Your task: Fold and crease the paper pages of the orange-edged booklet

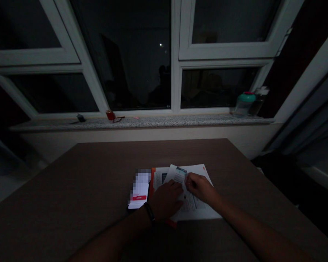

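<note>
A printed booklet (198,170) with white pages and an orange edge lies open on the dark wooden table. One page (170,174) sits at a slant across it, with a small picture near its top. My left hand (166,198), a dark band on its wrist, rests on this page with the fingers laid over the paper. At the page's right edge my right hand (200,186) is closed, thumb and fingers pinched on the paper. Its fingertips are dim and partly hidden. A phone (141,193) with a lit screen lies left of the booklet.
The table (98,174) reaches to a wall below a granite windowsill (153,122). On the sill stand a small red jar (110,115), a dark little bottle (81,118) and a teal-lidded container (245,103). Dark windows are behind. The room is dim.
</note>
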Available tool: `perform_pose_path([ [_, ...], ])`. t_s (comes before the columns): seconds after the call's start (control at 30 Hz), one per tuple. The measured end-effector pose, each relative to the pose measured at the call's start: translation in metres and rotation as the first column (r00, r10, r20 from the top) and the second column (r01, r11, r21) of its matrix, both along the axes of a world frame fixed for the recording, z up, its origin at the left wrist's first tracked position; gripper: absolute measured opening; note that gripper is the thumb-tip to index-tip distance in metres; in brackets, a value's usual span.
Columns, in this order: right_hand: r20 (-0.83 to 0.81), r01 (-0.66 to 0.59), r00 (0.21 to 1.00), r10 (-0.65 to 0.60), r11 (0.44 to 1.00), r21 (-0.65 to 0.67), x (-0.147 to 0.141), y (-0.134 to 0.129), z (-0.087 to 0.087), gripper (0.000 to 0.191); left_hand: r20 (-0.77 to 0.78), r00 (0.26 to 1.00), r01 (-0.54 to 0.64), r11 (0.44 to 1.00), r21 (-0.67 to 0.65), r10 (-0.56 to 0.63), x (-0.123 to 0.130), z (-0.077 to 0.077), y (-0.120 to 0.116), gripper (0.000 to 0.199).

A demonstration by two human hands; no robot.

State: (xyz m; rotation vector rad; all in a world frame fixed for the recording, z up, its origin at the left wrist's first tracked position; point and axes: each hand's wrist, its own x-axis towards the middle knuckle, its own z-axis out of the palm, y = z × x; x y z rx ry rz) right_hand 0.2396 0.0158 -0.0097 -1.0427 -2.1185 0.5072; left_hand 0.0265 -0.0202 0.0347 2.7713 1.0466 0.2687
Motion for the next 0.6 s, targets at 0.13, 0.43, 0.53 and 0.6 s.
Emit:
perform_pose_path([
  [0.13,0.015,-0.136,0.991,0.137,0.991,-0.004,0.0012,-0.0049,0.0013,0.015,0.009,1.0,-0.015,1.0,-0.004,0.015,0.0017,0.001,0.0001,0.022],
  [0.43,-0.005,0.066,0.998,-0.066,0.997,0.04,-0.0018,0.0013,0.0019,0.016,-0.011,1.0,0.007,1.0,0.013,-0.007,0.0,0.001,0.0032,0.028],
  [0.53,-0.004,0.052,0.999,-0.052,0.999,0.011,-0.0003,0.0022,0.0004,0.015,-0.008,1.0,0.016,0.998,0.061,-0.015,0.0008,-0.004,0.0055,0.027],
  [0.6,0.001,-0.004,1.0,0.004,1.0,-0.007,0.0005,0.0005,0.0001,0.015,-0.025,1.0,0.019,0.996,0.093,-0.017,0.002,-0.0071,0.0068,0.022],
])
